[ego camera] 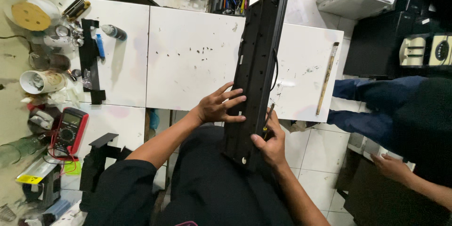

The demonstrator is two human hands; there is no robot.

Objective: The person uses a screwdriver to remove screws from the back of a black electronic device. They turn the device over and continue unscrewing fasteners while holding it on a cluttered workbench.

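Observation:
A long black keyboard (258, 61) stands tilted on end, its underside toward me, its lower end resting on my lap. My left hand (218, 106) lies flat against that underside with fingers spread, steadying it. My right hand (269, 143) grips the lower right edge of the keyboard and also holds a small screwdriver (268, 117) with a yellow and black handle, its shaft pointing up along the edge. A thin black cable (276, 68) runs beside the keyboard.
White table panels (188, 56) lie ahead. A long brush (327, 77) rests on the right panel. A red multimeter (69, 131), cups, jars and a black bracket (89, 61) crowd the left. Another person in blue trousers (372, 99) stands at right, a hand (391, 167) low.

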